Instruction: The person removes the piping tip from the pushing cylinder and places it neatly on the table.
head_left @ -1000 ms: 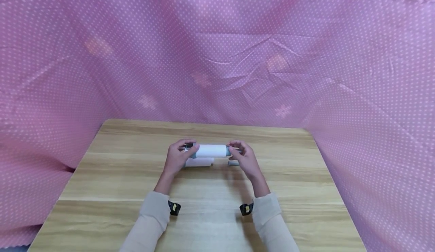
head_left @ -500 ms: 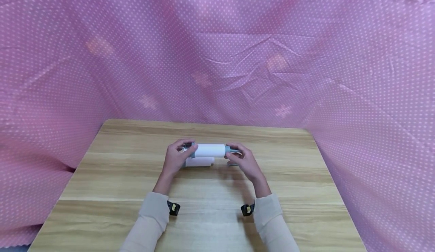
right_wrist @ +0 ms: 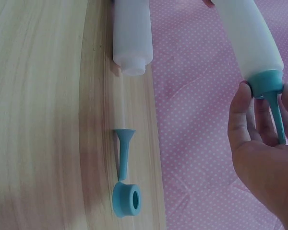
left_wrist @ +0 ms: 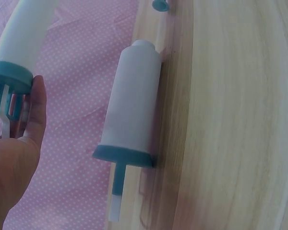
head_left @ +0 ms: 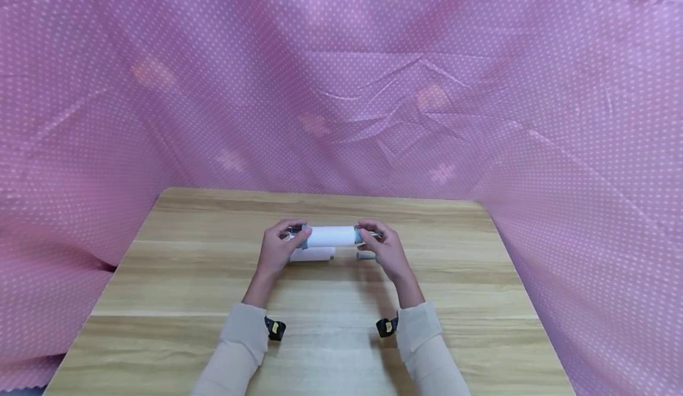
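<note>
Held level above the table in the head view is a large white syringe (head_left: pixel 332 236) with teal ends. My left hand (head_left: pixel 276 248) grips its teal collar at the plunger end, where white and teal rods stick out between the fingers in the left wrist view. My right hand (right_wrist: pixel 266 158) pinches the teal ring (right_wrist: pixel 265 82) around the base of a thin teal nozzle (right_wrist: pixel 274 115). Lying below is a second white syringe (left_wrist: pixel 132 100) with a teal collar and plunger; its narrow white neck (right_wrist: pixel 133 66) is bare. A loose teal nozzle (right_wrist: pixel 124 155) and a teal ring (right_wrist: pixel 126 200) lie beyond that neck.
The wooden table (head_left: pixel 331 337) carries these parts near its far side. Behind and at both sides hangs a pink dotted cloth (head_left: pixel 341 88). Black camera mounts (head_left: pixel 274 328) sit at both wrists.
My right fingers have shifted around the teal ring, drawing back and then closing over the nozzle end again. The left hand keeps its hold, and the syringe has barely moved.
</note>
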`<state>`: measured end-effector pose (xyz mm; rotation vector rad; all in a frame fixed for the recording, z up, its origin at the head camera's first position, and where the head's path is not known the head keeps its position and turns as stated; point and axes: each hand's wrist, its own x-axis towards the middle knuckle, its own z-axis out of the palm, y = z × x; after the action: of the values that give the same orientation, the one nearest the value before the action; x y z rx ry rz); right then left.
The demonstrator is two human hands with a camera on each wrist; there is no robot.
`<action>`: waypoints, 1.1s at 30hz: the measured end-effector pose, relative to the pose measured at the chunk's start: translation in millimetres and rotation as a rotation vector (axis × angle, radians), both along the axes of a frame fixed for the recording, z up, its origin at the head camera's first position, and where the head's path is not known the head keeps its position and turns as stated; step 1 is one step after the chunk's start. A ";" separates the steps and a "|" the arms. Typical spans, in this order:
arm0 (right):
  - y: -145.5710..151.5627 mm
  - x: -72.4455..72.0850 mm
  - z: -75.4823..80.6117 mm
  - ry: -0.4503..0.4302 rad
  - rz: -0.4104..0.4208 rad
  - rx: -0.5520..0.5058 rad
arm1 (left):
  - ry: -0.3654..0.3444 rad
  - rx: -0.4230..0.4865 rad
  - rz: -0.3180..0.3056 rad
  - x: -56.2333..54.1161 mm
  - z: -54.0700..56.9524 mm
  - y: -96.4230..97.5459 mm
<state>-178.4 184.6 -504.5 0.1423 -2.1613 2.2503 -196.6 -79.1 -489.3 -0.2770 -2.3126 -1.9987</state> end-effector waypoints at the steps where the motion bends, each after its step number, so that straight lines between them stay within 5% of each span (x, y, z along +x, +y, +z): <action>1: -0.1 -0.2 -0.5 -0.004 0.002 -0.010 | 0.002 0.008 0.003 -2.5 -5.2 -0.3; 5: -0.1 -1.8 -4.2 -0.071 0.008 -0.050 | 0.005 0.019 0.015 -13.9 -26.8 -2.0; 10: -0.1 -1.0 -8.9 -0.157 0.029 -0.051 | 0.010 -0.007 0.020 -13.5 -29.1 -3.4; 16: 3.1 4.9 -12.5 -0.096 0.063 0.001 | -0.036 -0.013 0.013 -9.4 -31.9 -5.8; 25: 3.0 2.8 -13.8 -0.041 0.061 -0.023 | -0.007 -0.008 0.015 -13.2 -34.9 -5.5; 28: 0.6 1.2 -14.4 -0.029 0.029 -0.027 | -0.021 -0.011 0.026 -11.0 -32.8 -3.8; 33: -2.9 -1.3 -14.1 -0.035 -0.025 -0.049 | -0.015 -0.020 0.035 3.8 -8.0 0.8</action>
<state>-179.7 181.7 -518.6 0.0748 -2.1095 2.3076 -192.7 -78.4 -497.3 -0.2225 -2.3313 -1.9692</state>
